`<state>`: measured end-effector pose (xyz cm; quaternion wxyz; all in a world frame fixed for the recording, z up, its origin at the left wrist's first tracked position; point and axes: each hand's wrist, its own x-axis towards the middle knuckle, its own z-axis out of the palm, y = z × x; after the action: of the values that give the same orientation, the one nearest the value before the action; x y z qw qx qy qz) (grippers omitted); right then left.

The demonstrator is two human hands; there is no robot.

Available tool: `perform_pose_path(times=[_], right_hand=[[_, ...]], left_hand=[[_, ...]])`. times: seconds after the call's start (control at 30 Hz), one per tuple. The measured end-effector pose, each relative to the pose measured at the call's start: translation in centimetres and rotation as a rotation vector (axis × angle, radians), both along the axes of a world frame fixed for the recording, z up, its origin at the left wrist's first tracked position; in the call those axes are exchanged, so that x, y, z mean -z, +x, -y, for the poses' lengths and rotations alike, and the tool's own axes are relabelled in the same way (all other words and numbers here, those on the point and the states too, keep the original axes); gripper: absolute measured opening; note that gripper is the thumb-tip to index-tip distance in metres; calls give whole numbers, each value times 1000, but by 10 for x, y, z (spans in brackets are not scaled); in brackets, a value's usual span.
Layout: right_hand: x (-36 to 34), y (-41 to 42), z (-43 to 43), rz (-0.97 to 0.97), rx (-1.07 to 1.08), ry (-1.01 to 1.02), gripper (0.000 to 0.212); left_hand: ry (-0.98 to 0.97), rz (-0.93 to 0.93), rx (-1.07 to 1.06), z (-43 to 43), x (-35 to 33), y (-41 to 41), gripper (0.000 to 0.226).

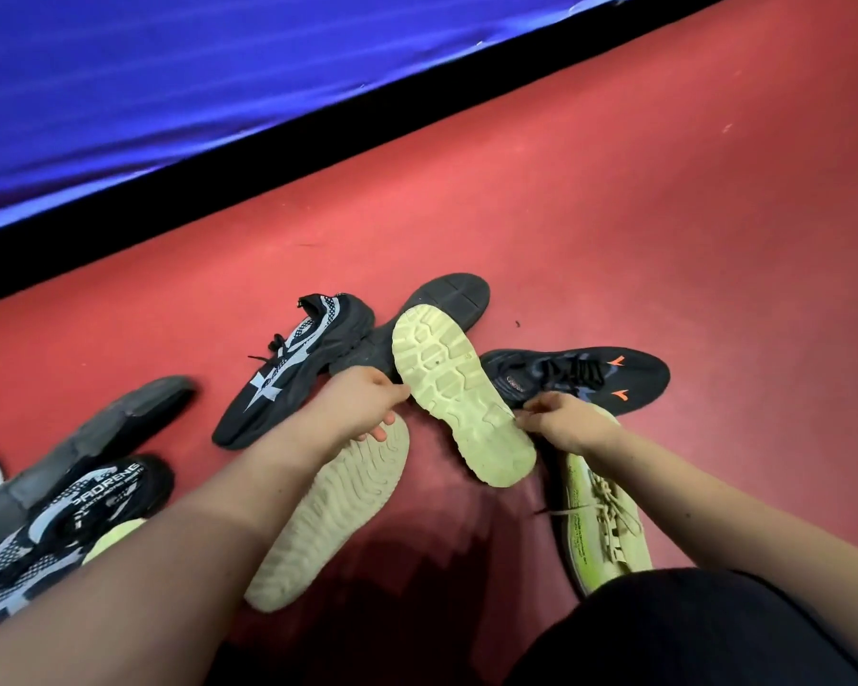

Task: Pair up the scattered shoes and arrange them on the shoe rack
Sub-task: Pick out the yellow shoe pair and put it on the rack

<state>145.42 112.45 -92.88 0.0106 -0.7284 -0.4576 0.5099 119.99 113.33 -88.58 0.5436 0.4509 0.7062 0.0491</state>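
A shoe with a pale yellow sole [459, 388] is held sole-up just above the red floor. My left hand [362, 403] grips its left edge with the thumb on the sole. My right hand [565, 423] pinches its right edge. A second pale sole-up shoe [328, 512] lies under my left forearm. Below my right hand lies a lime-green laced shoe [600, 527]. Behind are a black shoe with a grey star pattern [293, 373], a black sole-up shoe [442, 299] and a black shoe with orange marks [590, 378]. No shoe rack is in view.
At the far left lie a black and grey knit shoe [70, 512] and a grey sole-up shoe [95, 438]. A blue sheet [219, 81] with a black strip [318, 156] runs across the top. Open red floor [664, 215] lies beyond the shoes.
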Motion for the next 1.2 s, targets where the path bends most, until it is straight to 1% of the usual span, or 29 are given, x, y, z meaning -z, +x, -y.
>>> perform_pose_path(times=[0.07,0.13,0.23,0.27,0.3,0.37,0.43,0.47,0.5,0.57,0.6,0.63,0.67,0.7,0.73,0.8,0.87,0.97,1.07,1.13,1.2], right_hand=[[-1,-4,7,42,-107,-12,34],[1,-6,9,47,-150,-3,32],[5,-9,8,63,-220,62,20],[4,-11,9,61,-227,64,13],[1,-12,10,20,-232,45,3],[-6,-14,14,-83,-214,18,16],[-13,-15,16,-105,-175,110,18],[-19,-15,16,-51,-169,196,24],[-23,-16,15,63,-187,304,28],[-33,-26,15,276,-298,518,35],[-36,-34,17,298,-400,557,38],[-35,-43,20,250,-527,521,39],[-32,-51,24,138,-635,442,37],[-29,-57,29,29,-686,345,33],[-24,-59,31,-44,-675,277,27],[-20,-53,29,-64,-560,292,18],[-17,-41,23,26,-471,365,18],[-18,-21,13,156,-368,418,18],[-19,10,6,356,-218,486,18],[-16,27,6,479,-157,471,24],[-14,30,10,480,-162,429,25]], left_hand=[[6,20,10,-2,1,-3,18],[0,24,11,-6,4,-5,19],[9,7,36,-12,8,-8,21],[20,-3,42,-14,10,-9,22],[26,-15,45,-16,11,-10,24],[20,-44,49,-15,10,-15,25],[8,-62,50,-12,9,-20,23],[5,-65,41,-11,9,-23,24],[7,-71,30,-10,9,-26,25],[16,-115,24,-11,9,-31,27],[15,-143,23,-11,10,-33,27],[10,-164,15,-11,11,-36,26],[6,-180,4,-11,13,-38,26],[2,-196,-6,-12,16,-41,26],[-3,-207,-18,-11,18,-43,26],[-12,-217,-40,-9,22,-49,25],[-20,-215,-47,-7,24,-53,25],[-16,-221,-34,-6,23,-55,21],[-54,-194,-26,-2,26,-44,29],[-115,-109,-69,8,35,-30,36],[-106,-67,-76,17,38,-15,35]])
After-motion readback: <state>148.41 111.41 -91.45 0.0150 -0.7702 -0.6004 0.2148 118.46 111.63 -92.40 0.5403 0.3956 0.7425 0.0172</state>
